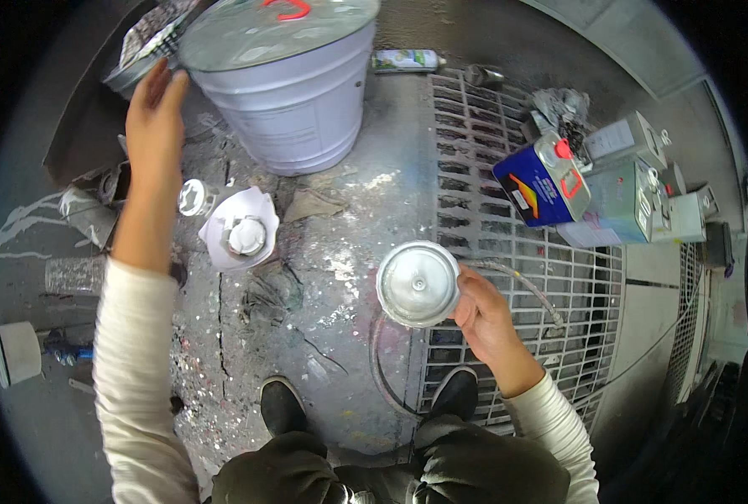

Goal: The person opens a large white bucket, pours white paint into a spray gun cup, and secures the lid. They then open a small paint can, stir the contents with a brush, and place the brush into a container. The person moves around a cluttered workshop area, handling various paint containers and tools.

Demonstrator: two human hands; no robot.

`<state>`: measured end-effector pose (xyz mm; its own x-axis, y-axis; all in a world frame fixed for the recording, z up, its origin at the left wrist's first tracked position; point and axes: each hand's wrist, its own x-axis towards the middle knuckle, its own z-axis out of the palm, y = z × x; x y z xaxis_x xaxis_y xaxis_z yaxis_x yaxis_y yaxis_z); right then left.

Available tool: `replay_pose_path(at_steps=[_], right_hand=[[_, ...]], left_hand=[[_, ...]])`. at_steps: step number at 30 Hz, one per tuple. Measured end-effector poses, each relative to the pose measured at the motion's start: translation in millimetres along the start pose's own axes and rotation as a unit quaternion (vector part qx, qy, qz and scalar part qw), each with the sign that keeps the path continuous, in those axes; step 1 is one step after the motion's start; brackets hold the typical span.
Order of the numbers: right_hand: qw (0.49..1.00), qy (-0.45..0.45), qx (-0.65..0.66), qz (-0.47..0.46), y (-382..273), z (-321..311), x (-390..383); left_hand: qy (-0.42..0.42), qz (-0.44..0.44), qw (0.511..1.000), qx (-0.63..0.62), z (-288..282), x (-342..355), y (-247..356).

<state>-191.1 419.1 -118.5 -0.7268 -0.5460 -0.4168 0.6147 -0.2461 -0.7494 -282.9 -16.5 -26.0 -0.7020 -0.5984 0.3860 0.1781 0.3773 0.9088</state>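
My right hand (485,312) grips the edge of a round whitish cup (418,284), seen from above with a small knob at the middle of its top. The cup is held over the floor beside the metal grating. My left arm stretches far forward, and my left hand (157,101) has its fingers extended with nothing visible in them. It is beside a large pale bucket (294,105) with a grey lid and red handle, close to a container (130,77) with checked cloth. Whether the fingers touch that container, I cannot tell.
A white scalloped dish (227,252) with a white piece inside and a white ring-shaped part (194,198) lie on the stained floor. Rags (273,290) are nearby. A hose (379,361) curves by the grating (525,294). A blue can (535,186), several tins (613,202) and a spray can (403,60) stand or lie beyond.
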Motion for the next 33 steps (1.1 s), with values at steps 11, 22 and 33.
replay_pose_path(at_steps=[11,22,33], right_hand=[[0.990,-0.116,-0.017,0.079,23.6,44.0,30.6],[0.987,-0.108,-0.086,0.076,39.1,83.3,31.1],[0.992,-0.101,0.021,0.073,35.7,104.4,29.7]], left_hand=[[-0.305,0.009,0.934,0.184,-95.0,-252.9,35.6],[-0.458,0.179,0.826,0.275,-86.3,-204.6,67.3],[-0.376,0.210,0.864,0.261,-99.5,-228.9,71.2]])
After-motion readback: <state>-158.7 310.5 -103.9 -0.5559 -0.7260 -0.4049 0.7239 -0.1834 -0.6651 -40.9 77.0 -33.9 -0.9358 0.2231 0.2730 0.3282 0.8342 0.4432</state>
